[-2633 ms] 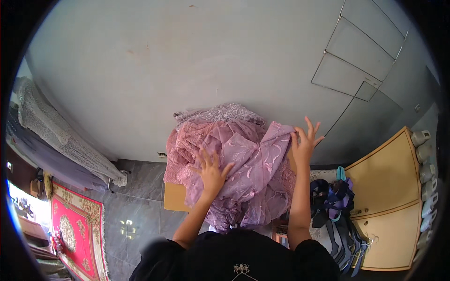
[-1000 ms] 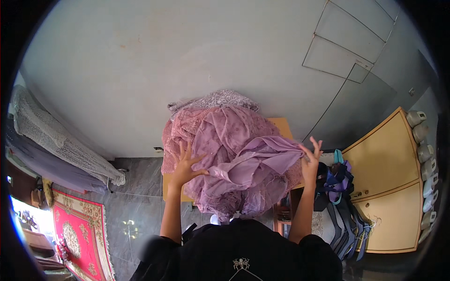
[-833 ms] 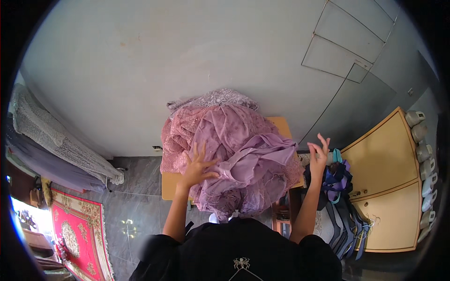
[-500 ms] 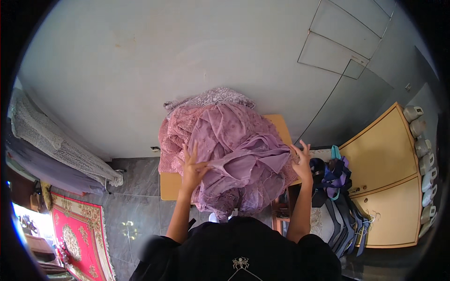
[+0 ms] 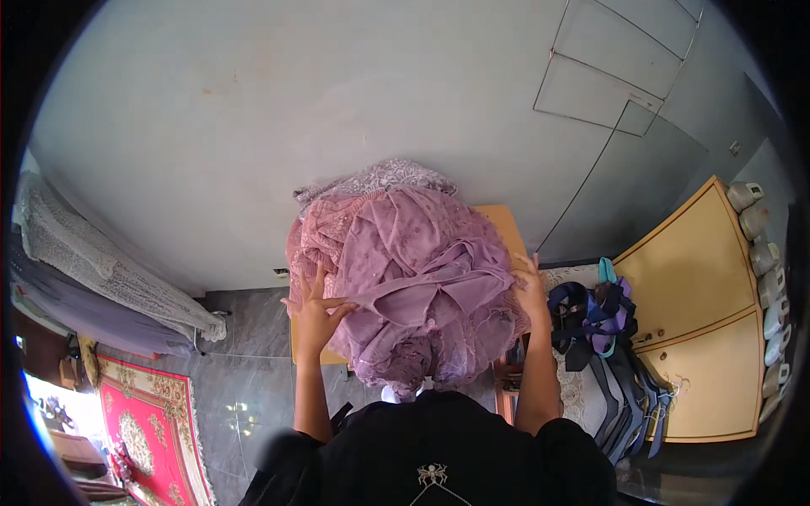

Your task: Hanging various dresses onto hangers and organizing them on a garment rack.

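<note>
A mauve garment [image 5: 396, 228] with small raised decorations lies heaped in front of me, its near part hanging toward my body. My left hand [image 5: 316, 316] pinches the left end of a smooth fold between thumb and finger, the other fingers spread. At the fold's right end my right hand [image 5: 530, 287] grips the cloth with its fingertips. Between the two hands the fold is drawn out sideways, with loose gaps in it. Pink lace cloth [image 5: 325, 232] and grey lace cloth [image 5: 396, 174] lie beneath and behind the garment. Its exact kind I cannot tell.
The pile rests on a wooden table [image 5: 499, 223] against a grey wall [image 5: 253, 126]. To the right hang dark straps [image 5: 624, 396] beside a wooden cabinet [image 5: 692, 312] topped with several pale containers. At left are draped cloths [image 5: 110, 261] and a red patterned rug [image 5: 143, 422].
My left hand has moved left and slightly down, pulling the mauve fold out straighter. My right hand has shifted slightly left.
</note>
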The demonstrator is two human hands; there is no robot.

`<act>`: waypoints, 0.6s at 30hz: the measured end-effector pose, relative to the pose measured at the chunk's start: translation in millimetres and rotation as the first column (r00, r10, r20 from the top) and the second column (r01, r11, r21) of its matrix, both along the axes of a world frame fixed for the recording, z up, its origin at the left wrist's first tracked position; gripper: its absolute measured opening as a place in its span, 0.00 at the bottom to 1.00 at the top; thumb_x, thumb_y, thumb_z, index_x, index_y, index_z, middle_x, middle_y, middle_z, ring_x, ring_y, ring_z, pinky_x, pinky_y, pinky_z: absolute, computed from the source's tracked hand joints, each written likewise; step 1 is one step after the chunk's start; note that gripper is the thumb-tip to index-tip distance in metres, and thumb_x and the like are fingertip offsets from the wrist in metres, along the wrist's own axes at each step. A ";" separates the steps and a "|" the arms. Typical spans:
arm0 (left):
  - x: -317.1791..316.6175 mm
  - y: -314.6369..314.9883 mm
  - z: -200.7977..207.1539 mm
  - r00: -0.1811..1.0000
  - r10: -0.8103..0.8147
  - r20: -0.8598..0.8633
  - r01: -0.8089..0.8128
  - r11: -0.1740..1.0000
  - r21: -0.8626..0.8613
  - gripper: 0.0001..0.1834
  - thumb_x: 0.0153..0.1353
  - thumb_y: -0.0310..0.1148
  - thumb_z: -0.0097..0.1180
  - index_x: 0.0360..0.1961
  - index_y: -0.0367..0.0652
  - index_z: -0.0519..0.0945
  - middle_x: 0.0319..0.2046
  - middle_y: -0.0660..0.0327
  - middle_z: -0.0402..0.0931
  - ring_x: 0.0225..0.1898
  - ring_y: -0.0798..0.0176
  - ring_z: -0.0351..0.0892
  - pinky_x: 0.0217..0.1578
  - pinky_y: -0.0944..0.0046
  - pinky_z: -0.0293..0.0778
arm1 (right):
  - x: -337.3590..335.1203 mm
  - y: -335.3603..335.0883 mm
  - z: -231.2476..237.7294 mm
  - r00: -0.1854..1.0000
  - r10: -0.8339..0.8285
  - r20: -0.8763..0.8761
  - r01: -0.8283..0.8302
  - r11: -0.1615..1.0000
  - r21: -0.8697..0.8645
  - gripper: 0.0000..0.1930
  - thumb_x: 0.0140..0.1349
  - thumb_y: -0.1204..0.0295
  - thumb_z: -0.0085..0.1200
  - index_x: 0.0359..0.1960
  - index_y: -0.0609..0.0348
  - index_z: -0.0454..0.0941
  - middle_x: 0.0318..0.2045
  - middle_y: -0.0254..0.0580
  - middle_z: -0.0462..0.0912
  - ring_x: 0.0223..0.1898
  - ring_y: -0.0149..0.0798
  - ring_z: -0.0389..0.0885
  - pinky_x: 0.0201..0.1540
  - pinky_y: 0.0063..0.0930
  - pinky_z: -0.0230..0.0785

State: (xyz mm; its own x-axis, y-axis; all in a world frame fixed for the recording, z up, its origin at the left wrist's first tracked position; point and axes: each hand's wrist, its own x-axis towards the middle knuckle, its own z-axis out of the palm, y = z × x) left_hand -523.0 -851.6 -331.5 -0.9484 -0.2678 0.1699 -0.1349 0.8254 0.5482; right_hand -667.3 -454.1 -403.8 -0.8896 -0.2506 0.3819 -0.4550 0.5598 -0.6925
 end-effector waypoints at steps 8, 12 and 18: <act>17.4 -8.5 28.4 0.981 0.143 -0.134 -0.157 0.983 -0.100 0.09 0.45 0.36 0.62 0.31 0.61 0.85 0.65 0.65 0.51 0.67 0.44 0.37 0.50 0.21 0.23 | 12.7 -3.9 92.4 0.984 -0.097 -0.148 0.108 0.992 0.067 0.14 0.40 0.84 0.55 0.29 0.51 0.82 0.56 0.30 0.67 0.66 0.49 0.45 0.61 0.62 0.22; 18.7 -12.2 41.0 0.912 0.139 -0.386 -0.232 0.950 -0.207 0.13 0.46 0.34 0.62 0.34 0.65 0.83 0.65 0.65 0.49 0.67 0.42 0.36 0.51 0.22 0.23 | 28.9 -10.7 140.2 0.955 -0.096 -0.281 0.115 0.992 0.050 0.17 0.40 0.86 0.52 0.30 0.51 0.83 0.57 0.32 0.68 0.66 0.48 0.46 0.64 0.55 0.28; 22.4 -24.5 58.8 0.773 0.074 -0.630 -0.267 0.939 -0.218 0.15 0.44 0.31 0.62 0.33 0.66 0.83 0.64 0.60 0.51 0.67 0.40 0.34 0.51 0.23 0.22 | 62.1 -17.3 163.9 0.882 -0.162 -0.443 0.146 0.987 -0.070 0.12 0.39 0.85 0.52 0.27 0.57 0.81 0.57 0.38 0.68 0.66 0.48 0.47 0.65 0.46 0.32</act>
